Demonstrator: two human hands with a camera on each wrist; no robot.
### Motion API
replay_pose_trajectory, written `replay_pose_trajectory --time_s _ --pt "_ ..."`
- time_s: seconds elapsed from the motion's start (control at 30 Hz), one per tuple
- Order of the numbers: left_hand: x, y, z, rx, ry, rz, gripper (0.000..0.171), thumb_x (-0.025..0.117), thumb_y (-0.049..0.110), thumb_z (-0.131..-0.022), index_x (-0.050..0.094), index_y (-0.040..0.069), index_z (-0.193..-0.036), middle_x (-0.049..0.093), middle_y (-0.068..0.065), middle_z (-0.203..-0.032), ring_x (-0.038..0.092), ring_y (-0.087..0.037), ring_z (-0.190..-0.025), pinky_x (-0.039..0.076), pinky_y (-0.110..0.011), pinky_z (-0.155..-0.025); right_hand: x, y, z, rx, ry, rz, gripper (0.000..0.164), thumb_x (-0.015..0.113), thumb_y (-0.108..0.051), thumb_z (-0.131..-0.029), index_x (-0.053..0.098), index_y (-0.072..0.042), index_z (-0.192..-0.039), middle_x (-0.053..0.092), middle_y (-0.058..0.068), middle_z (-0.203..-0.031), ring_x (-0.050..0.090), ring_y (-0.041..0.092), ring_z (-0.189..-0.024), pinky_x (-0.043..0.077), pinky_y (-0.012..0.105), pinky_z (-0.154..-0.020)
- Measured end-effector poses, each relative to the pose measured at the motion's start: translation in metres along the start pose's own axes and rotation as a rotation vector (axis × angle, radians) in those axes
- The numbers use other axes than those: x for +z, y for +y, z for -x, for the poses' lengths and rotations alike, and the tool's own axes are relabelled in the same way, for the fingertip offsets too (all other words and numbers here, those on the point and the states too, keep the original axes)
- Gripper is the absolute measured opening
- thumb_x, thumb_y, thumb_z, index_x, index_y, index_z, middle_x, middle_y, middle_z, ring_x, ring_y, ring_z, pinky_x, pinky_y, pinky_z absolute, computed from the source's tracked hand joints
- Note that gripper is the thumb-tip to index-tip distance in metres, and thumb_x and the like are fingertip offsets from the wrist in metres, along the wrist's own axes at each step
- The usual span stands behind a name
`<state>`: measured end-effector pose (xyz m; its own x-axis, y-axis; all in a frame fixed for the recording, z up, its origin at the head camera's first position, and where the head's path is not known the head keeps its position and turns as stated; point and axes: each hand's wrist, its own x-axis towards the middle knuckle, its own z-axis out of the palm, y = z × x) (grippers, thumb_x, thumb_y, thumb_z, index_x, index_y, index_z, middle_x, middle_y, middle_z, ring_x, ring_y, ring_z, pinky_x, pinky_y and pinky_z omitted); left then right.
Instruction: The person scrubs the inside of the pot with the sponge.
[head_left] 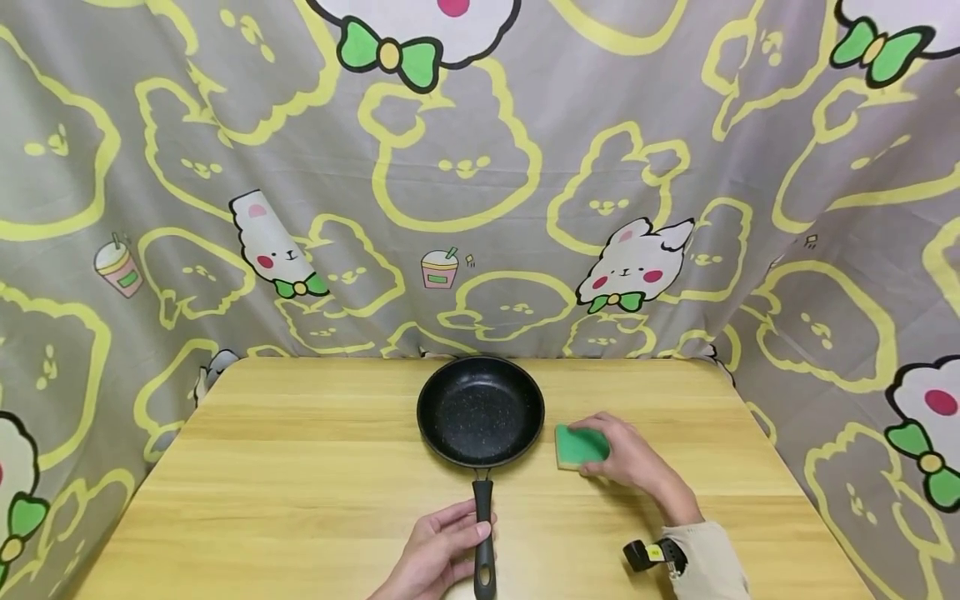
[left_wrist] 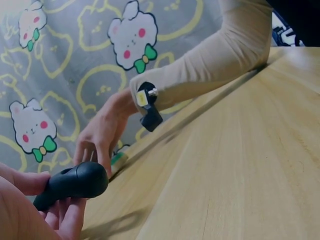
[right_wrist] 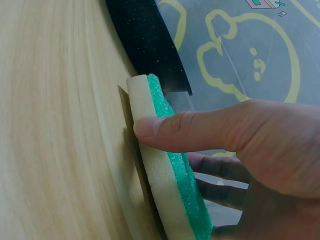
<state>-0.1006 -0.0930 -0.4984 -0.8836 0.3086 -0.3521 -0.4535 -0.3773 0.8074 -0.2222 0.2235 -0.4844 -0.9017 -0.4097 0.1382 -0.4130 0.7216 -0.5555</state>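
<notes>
A black speckled frying pan (head_left: pixel 481 412) sits at the middle of the table, its handle (head_left: pixel 483 533) pointing toward me. My left hand (head_left: pixel 442 550) grips that handle, thumb on top and fingers beneath; the left wrist view shows the rounded handle end (left_wrist: pixel 90 180) between them. To the right of the pan, my right hand (head_left: pixel 626 450) holds a sponge (head_left: pixel 581 447) by its edges. The right wrist view shows the sponge's green scouring face up and pale side (right_wrist: pixel 155 175) below, with the thumb (right_wrist: pixel 185 130) across its edge. A shadow runs along the sponge's underside, close over the wood.
The wood-grain table (head_left: pixel 300 467) extends to both sides of the pan. Behind and beside it hangs a grey curtain (head_left: pixel 465 250) with yellow cartoon animals. A black camera (head_left: pixel 645 554) is strapped to my right wrist, below a beige sleeve (head_left: pixel 705 558).
</notes>
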Motion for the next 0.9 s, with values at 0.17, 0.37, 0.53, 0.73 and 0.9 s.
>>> replay_pose_trajectory --time_s 0.17,0.37,0.53,0.73,0.9 --pt "0.000 -0.001 0.001 0.003 0.003 0.002 0.054 0.069 0.005 -0.097 0.049 -0.011 -0.144 0.070 -0.013 -0.122 0.067 -0.012 -0.092 0.062 -0.034 -0.075 -0.001 0.000 0.002 0.016 0.019 0.015 0.059 0.093 -0.009 -0.073 0.069 -0.007 -0.127 0.063 0.016 -0.126 0.061 0.036 -0.109 0.056 0.054 -0.088" --pt "0.001 0.000 0.001 0.000 0.017 -0.011 0.054 0.069 0.005 -0.097 0.049 -0.012 -0.144 0.071 -0.013 -0.119 0.066 -0.012 -0.092 0.062 -0.034 -0.074 -0.009 -0.007 0.005 0.004 0.048 0.037 0.061 0.089 -0.007 -0.074 0.065 -0.008 -0.130 0.062 0.017 -0.123 0.060 0.033 -0.103 0.057 0.051 -0.083" --pt "0.000 0.000 0.002 -0.002 0.017 0.000 0.054 0.069 0.004 -0.097 0.048 -0.012 -0.144 0.071 -0.013 -0.120 0.066 -0.012 -0.093 0.062 -0.034 -0.075 -0.014 -0.014 0.004 -0.022 0.085 0.061 0.059 0.087 -0.011 -0.077 0.064 -0.011 -0.132 0.062 0.014 -0.122 0.060 0.029 -0.100 0.055 0.045 -0.080" --pt "-0.001 -0.001 0.003 -0.011 0.026 0.006 0.054 0.070 0.005 -0.096 0.049 -0.011 -0.144 0.071 -0.015 -0.122 0.068 -0.013 -0.093 0.063 -0.034 -0.076 -0.014 -0.026 0.005 -0.080 0.149 0.099 0.055 0.085 -0.017 -0.080 0.066 -0.011 -0.131 0.065 0.013 -0.121 0.061 0.027 -0.099 0.054 0.041 -0.078" --pt "-0.001 0.000 0.003 -0.014 0.029 0.007 0.054 0.071 0.006 -0.096 0.051 -0.010 -0.143 0.071 -0.015 -0.122 0.068 -0.014 -0.094 0.063 -0.034 -0.078 -0.008 -0.039 -0.001 -0.160 0.207 0.113 0.051 0.085 -0.024 -0.083 0.068 -0.011 -0.129 0.068 0.010 -0.118 0.064 0.024 -0.098 0.055 0.038 -0.075"
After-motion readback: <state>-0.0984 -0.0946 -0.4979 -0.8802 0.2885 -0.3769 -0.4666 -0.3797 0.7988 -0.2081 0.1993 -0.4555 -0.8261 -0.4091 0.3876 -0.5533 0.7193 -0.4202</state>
